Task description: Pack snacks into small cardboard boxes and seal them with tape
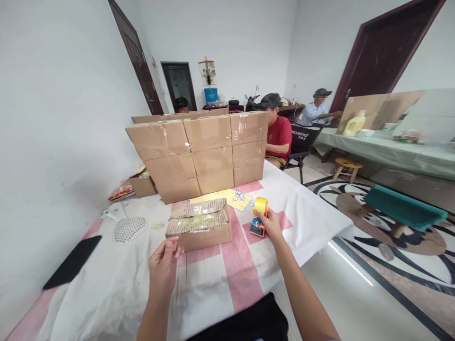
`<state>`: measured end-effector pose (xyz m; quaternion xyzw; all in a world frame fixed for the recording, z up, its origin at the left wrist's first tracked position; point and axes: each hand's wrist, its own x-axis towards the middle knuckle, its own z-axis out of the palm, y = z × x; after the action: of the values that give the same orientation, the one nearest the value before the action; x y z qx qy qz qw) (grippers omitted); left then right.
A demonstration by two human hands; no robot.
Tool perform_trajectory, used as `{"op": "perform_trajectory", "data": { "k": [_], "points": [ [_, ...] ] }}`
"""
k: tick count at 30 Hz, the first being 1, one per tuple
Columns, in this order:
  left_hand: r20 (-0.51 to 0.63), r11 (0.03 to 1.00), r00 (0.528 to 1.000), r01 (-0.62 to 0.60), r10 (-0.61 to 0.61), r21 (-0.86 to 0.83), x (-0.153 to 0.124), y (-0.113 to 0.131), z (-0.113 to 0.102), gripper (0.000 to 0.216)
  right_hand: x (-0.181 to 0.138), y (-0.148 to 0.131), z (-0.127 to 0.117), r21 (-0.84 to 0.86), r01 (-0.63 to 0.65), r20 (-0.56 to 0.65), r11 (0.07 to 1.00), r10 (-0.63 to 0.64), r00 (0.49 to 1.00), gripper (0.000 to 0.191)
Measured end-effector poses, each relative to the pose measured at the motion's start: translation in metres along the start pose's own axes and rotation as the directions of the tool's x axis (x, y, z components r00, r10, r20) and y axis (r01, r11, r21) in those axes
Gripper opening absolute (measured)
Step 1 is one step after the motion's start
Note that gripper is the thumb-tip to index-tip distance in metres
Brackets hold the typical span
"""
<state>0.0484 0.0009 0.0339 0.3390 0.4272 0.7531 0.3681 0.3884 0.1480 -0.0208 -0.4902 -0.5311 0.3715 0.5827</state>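
A cardboard box point(204, 240) sits in front of me, its corrugated top flaps folded in and shiny clear tape lying across them. My left hand point(164, 255) is at the box's front left corner, thumb and fingers drawn together; what they pinch, if anything, is too small to make out. To the right of the box, my right hand point(270, 222) grips a tape dispenser point(260, 207) with a yellow roll, orange edges and a blue-and-black lower part. The dispenser is held just above the pink-and-white tablecloth point(241, 270), apart from the box.
Stacked taped cartons point(213, 151) form a wall behind the box. A yellow sheet point(241, 201) with small pieces lies before them. At left are a white perforated scoop point(130, 229), a black flat pad point(73, 263) and an open carton point(142, 183). A person in red point(280, 135) sits beyond.
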Motion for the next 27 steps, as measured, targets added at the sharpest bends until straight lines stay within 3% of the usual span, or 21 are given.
{"op": "perform_trajectory", "data": {
  "k": [8, 17, 27],
  "points": [
    [-0.025, 0.992, 0.996, 0.093, -0.091, 0.084, -0.003, -0.01, 0.003, 0.041, 0.0, 0.0, 0.0, 0.001, 0.002, -0.018, 1.0, -0.002, 1.0, 0.046],
    [0.061, 0.998, 0.997, -0.047, 0.045, 0.031, -0.013, 0.004, 0.025, 0.03, 0.001, 0.008, 0.0, 0.032, -0.056, 0.009, 0.998, 0.055, 0.998, 0.052],
    [0.124, 0.987, 0.988, -0.108, 0.092, 0.123, -0.013, -0.003, 0.014, 0.025, 0.002, 0.008, -0.001, 0.06, -0.092, 0.001, 0.994, 0.092, 0.996, 0.047]
  ]
}}
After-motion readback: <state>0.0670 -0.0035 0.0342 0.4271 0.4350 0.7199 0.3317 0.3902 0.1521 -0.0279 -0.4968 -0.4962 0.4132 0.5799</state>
